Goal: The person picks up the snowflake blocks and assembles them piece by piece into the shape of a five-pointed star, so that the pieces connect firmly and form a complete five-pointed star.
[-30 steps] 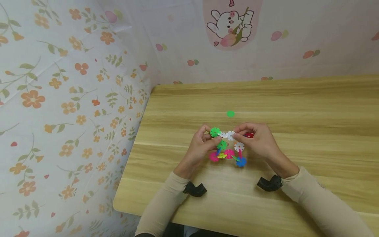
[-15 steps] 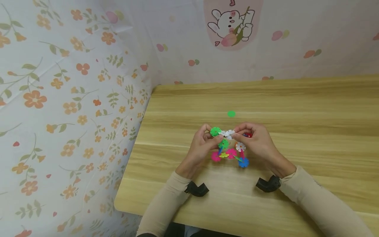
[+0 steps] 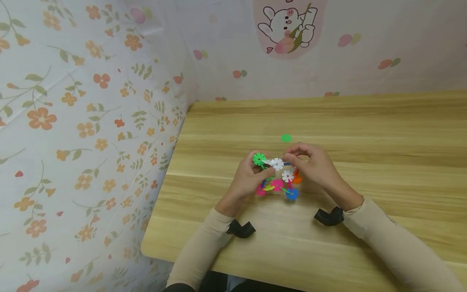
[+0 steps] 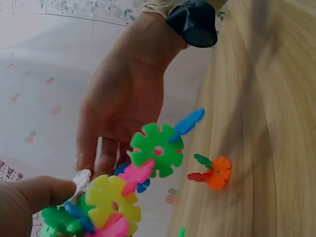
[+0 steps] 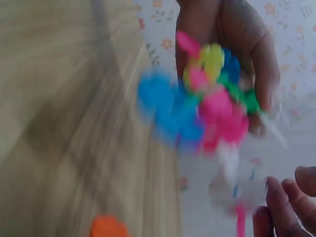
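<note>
My left hand (image 3: 240,184) pinches a loop of interlocking notched flower discs, with its thumb at the loop's white disc (image 3: 276,164) and a green disc (image 3: 259,159) at its fingers. Yellow (image 4: 111,200), pink (image 3: 277,185) and blue discs (image 3: 292,194) hang lower in the loop. My right hand (image 3: 315,164) is at the loop's right side, its fingers bent and its thumb tip close above a blue piece beside the white disc. In the right wrist view its fingertips (image 5: 277,197) show nothing between them; the discs there are blurred.
A plain green round piece (image 3: 286,138) lies on the wooden table (image 3: 365,134) beyond the hands. An orange disc (image 4: 218,174) with red and green pieces attached rests on the table. Patterned cloth (image 3: 120,134) borders the table's left and far edges.
The right thumb and fingers have come off the white disc and moved slightly up. The loop has shifted left and turned in the left hand, uncovering the orange disc.
</note>
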A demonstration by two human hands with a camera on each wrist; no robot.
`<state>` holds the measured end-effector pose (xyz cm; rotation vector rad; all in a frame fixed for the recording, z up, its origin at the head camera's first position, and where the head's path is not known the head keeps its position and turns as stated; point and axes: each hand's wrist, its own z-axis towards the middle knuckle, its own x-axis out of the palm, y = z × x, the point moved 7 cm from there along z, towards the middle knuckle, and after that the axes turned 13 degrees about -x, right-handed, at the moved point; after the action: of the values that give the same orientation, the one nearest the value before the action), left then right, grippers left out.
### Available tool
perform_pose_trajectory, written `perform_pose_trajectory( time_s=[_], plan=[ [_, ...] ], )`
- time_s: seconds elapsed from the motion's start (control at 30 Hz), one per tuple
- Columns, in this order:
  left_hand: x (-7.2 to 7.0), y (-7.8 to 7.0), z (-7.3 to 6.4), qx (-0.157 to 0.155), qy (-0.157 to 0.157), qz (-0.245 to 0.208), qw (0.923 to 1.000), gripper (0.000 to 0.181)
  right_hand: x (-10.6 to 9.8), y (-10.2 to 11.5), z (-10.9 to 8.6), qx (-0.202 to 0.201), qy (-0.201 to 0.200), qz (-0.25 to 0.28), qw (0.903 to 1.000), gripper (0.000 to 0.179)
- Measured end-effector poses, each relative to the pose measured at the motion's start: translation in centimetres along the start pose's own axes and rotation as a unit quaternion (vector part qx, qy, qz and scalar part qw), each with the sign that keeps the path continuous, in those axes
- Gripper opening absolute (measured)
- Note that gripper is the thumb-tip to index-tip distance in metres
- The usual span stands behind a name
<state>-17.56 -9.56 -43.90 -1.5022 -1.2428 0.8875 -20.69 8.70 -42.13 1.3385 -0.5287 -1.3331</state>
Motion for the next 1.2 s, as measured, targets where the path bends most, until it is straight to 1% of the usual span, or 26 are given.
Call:
perform_pose_trajectory(
  time_s=[0.1,0.17,0.2,0.27,0.33,0.43,0.5,0.57,0.67,0.73,0.83,0.9,0.97,1.07,1.13,1.2],
  plan=[
    [-0.7,0.2,-0.1,-0.009,-0.018,-0.003,0.9998,0.037,-1.1,-1.0,0.3,-0.009,0.006,-0.029,0.9995,0.028],
    [-1.2,0.2,-0.2,-0.014,-0.026,0.000,0.9996,0.037,-1.6,-2.0,0.5,-0.017,0.027,-0.069,0.9971,0.027],
    [-1.4,0.3,-0.2,-0.017,-0.026,0.000,0.9995,0.037,-1.7,-2.5,0.6,-0.022,0.045,-0.093,0.9944,0.026],
    [-1.6,0.5,-0.3,-0.021,-0.026,0.000,0.9994,0.036,-1.6,-3.6,0.6,-0.028,0.091,-0.133,0.9865,0.025],
    [-1.7,0.6,-0.2,-0.024,-0.021,0.000,0.9995,0.033,-1.1,-4.4,0.6,-0.037,0.139,-0.156,0.9772,0.026],
    [-1.8,0.8,-0.2,-0.031,-0.018,-0.002,0.9993,0.026,-0.2,-5.1,0.2,-0.057,0.197,-0.189,0.9603,0.031],
    [-1.7,0.9,-0.2,-0.031,-0.020,0.002,0.9993,0.024,0.2,-5.1,-0.1,-0.076,0.214,-0.209,0.9512,0.030],
    [-1.7,0.8,-0.2,-0.027,-0.024,0.008,0.9993,0.023,0.3,-4.9,-0.4,-0.091,0.220,-0.230,0.9433,0.029],
    [-1.7,0.6,-0.2,-0.020,-0.031,0.017,0.9992,0.024,0.2,-4.5,-0.7,-0.102,0.225,-0.244,0.9377,0.025],
    [-1.7,0.5,-0.3,-0.019,-0.036,0.018,0.9990,0.024,0.0,-4.2,-0.9,-0.102,0.229,-0.245,0.9365,0.026],
    [-1.7,0.5,-0.3,-0.026,-0.042,0.017,0.9987,0.026,-0.3,-4.1,-1.1,-0.098,0.230,-0.245,0.9368,0.027],
    [-1.6,0.5,-0.3,-0.030,-0.045,0.023,0.9983,0.026,-0.6,-4.1,-1.3,-0.094,0.230,-0.242,0.9378,0.028],
    [-1.6,0.5,-0.4,-0.033,-0.048,0.028,0.9979,0.026,-1.0,-4.3,-1.4,-0.081,0.227,-0.240,0.9404,0.028],
    [-1.4,0.2,-0.5,-0.026,-0.050,0.037,0.9977,0.026,-1.7,-4.6,-1.4,-0.057,0.214,-0.226,0.9487,0.029],
    [-1.3,-0.1,-0.6,-0.020,-0.049,0.037,0.9979,0.026,-2.3,-4.4,-1.3,-0.042,0.193,-0.208,0.9580,0.030],
    [-1.2,-0.2,-0.6,-0.013,-0.048,0.040,0.9979,0.027,-2.8,-3.8,-1.1,-0.043,0.165,-0.179,0.9689,0.031]
  ],
)
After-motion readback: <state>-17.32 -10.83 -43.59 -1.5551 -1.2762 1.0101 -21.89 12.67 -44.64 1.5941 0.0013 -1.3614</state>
